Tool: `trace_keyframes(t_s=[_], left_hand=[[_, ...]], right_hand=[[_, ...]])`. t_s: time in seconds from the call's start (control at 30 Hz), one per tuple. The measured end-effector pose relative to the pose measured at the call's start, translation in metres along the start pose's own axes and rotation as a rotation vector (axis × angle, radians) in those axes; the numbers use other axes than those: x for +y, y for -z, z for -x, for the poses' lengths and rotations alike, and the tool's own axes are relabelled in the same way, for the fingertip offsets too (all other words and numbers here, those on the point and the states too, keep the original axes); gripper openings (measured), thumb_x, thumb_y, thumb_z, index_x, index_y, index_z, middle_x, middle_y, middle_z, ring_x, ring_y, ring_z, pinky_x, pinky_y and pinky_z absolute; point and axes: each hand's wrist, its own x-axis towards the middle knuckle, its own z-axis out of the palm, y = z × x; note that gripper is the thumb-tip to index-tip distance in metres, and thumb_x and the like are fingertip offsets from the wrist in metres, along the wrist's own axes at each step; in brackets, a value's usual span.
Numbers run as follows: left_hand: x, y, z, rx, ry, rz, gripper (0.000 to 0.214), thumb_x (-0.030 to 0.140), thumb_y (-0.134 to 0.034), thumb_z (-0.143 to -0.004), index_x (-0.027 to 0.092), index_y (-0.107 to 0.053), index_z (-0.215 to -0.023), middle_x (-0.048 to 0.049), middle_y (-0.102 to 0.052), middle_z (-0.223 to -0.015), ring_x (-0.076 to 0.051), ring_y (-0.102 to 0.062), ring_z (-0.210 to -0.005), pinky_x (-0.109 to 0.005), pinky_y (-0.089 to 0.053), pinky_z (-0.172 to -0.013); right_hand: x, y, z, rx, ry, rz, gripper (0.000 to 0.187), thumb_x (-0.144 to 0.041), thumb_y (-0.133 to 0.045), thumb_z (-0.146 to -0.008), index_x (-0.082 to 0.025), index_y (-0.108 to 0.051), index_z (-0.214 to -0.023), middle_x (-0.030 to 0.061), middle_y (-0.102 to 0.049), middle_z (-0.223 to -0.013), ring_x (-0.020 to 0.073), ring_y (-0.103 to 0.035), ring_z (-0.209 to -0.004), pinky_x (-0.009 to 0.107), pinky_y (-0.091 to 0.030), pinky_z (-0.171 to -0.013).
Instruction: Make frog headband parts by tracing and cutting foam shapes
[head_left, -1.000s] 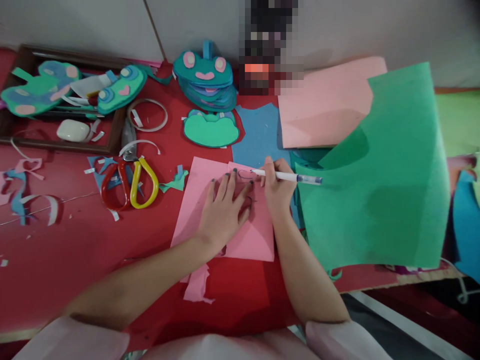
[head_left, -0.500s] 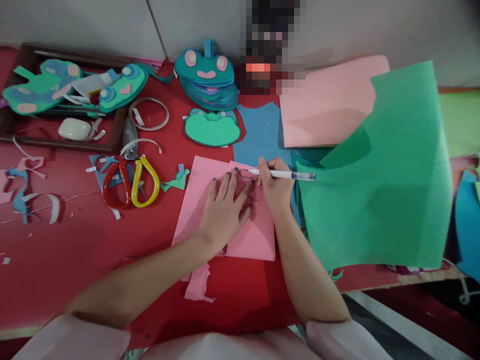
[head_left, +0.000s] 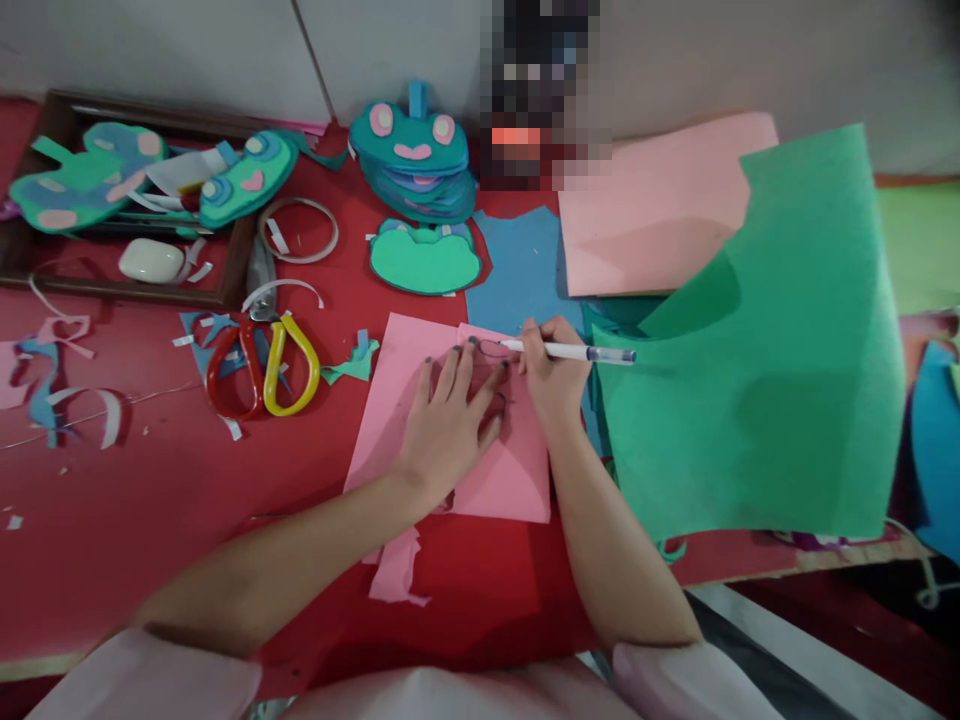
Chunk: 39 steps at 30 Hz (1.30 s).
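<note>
My left hand (head_left: 448, 422) lies flat with fingers spread on a pink foam sheet (head_left: 510, 475) on the red table (head_left: 150, 480). Something small is pressed under its fingers; I cannot make it out. My right hand (head_left: 553, 372) pinches a white pen (head_left: 577, 352) whose tip touches the pink sheet just beyond the left fingertips, beside a drawn dark outline. Both forearms reach in from the bottom edge.
Red and yellow scissors (head_left: 262, 360) lie left of the sheet. A large green foam sheet (head_left: 765, 360) curls up at the right, with pink (head_left: 652, 210) and blue (head_left: 517, 265) sheets behind. Teal frog-shaped cutouts (head_left: 412, 160) are stacked at the back. A wooden tray (head_left: 232, 270) holds more cutouts. Scraps litter the left.
The pen tip has shifted slightly along the outline near the left fingertips, with my right hand moving a little. My left hand has stayed flat in place.
</note>
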Motion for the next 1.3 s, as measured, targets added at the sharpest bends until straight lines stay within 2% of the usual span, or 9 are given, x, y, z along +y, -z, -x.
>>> trace_keyframes(t_s=[0.4,0.67,0.97,1.3], left_hand=[[0.0000,-0.0005,-0.0002,0.004,0.002,0.003,0.051,0.036,-0.034,-0.096,0.023,-0.035,-0.146,-0.0143,-0.026,-0.156,-0.032,-0.026,-0.143,-0.052,-0.023,-0.114],[0.0004,0.0000,0.0003,0.006,0.006,0.003,0.051,0.037,-0.032,-0.096,0.024,-0.035,-0.146,-0.0138,-0.026,-0.156,-0.031,-0.026,-0.143,-0.052,-0.023,-0.114],[0.0001,0.0002,0.0000,-0.003,0.005,0.014,0.051,0.036,-0.032,-0.096,0.023,-0.036,-0.146,-0.0137,-0.025,-0.156,-0.032,-0.025,-0.143,-0.052,-0.023,-0.115],[0.0005,0.0006,0.0005,0.013,0.004,0.003,0.050,0.035,-0.033,-0.097,0.023,-0.037,-0.145,-0.0154,-0.026,-0.155,-0.032,-0.027,-0.143,-0.052,-0.024,-0.114]], right_hand=[[-0.0021,-0.0003,0.0001,0.000,0.024,0.036,0.030,-0.023,-0.051,-0.084,-0.022,-0.037,-0.057,-0.0075,-0.042,-0.047,0.0085,-0.042,-0.046,0.025,-0.035,-0.050],[-0.0019,0.0034,0.0000,0.047,-0.043,-0.003,0.033,-0.028,-0.050,-0.086,-0.022,-0.036,-0.057,-0.0075,-0.042,-0.045,0.0093,-0.044,-0.044,0.025,-0.037,-0.050],[-0.0011,0.0022,0.0002,-0.005,-0.022,0.032,0.033,-0.030,-0.052,-0.086,-0.022,-0.037,-0.057,-0.0069,-0.041,-0.047,0.0089,-0.042,-0.046,0.025,-0.037,-0.051],[0.0008,0.0033,-0.0009,0.039,-0.016,0.038,0.035,-0.029,-0.050,-0.087,-0.023,-0.036,-0.056,-0.0069,-0.040,-0.046,0.0099,-0.042,-0.045,0.026,-0.038,-0.051]])
